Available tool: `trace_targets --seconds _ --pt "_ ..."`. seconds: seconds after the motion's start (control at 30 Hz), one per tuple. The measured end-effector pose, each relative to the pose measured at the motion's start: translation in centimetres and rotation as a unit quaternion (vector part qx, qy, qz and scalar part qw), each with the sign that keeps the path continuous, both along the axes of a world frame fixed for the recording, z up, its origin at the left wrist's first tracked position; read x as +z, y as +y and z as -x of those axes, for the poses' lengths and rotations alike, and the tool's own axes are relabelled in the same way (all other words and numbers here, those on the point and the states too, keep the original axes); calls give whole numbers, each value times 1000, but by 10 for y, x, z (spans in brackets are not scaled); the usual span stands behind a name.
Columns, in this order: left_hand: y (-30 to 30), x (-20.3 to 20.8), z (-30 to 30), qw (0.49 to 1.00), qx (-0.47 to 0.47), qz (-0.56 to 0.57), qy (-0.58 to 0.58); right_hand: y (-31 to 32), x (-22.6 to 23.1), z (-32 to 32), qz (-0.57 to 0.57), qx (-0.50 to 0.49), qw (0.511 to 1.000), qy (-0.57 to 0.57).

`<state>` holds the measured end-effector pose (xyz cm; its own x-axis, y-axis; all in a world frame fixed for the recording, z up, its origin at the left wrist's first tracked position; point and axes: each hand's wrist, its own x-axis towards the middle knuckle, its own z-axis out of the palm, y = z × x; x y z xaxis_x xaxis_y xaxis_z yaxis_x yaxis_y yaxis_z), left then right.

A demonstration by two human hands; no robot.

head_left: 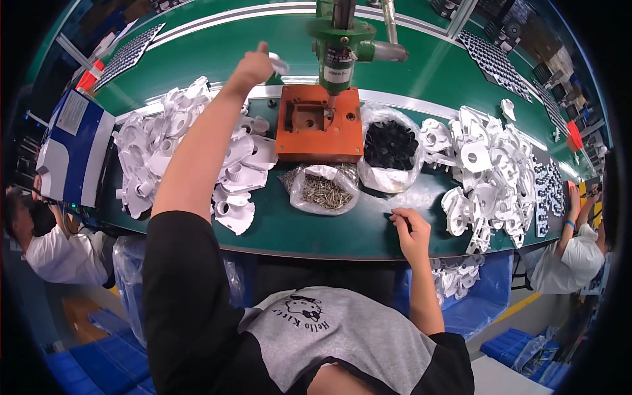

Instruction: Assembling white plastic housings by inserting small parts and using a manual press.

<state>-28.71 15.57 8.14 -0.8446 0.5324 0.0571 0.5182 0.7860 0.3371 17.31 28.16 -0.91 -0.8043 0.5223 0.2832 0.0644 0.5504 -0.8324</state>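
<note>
My left hand (255,66) is stretched far forward over the green surface behind the bench. It is closed on a white plastic part (278,64), which is blurred and partly hidden by the fingers. Right of it stands a green press (338,54), its tip over an orange fixture block (318,146) with a recess in the top. My right hand (415,234) hovers near the bench's front edge, fingertips drawn together; whatever they may hold is too small to see. Closest to it are a bag of metal pins (327,192) and a bag of black plastic parts (391,146).
White plastic parts are heaped on the left (155,148) and right (490,171) of the bench. A blue-and-white machine (76,148) stands at the left end. Blue bins (487,289) sit below the front edge. Other people work at both sides.
</note>
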Motion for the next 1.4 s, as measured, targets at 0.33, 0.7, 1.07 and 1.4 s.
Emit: trace_targets --seconds 0.33,0.7,1.07,1.4 --pt "12 -63 5 971 -146 189 30 0 2 0 19 -15 1000 4" --pt "-31 54 -60 973 -184 -97 -102 -2 2 -5 17 -11 1000 -1" --pt "-163 -68 -362 755 -59 -434 -488 -100 22 2 396 291 850 -190" --pt "-168 -112 -390 895 -115 -393 -179 -145 -23 -4 711 194 667 -114"
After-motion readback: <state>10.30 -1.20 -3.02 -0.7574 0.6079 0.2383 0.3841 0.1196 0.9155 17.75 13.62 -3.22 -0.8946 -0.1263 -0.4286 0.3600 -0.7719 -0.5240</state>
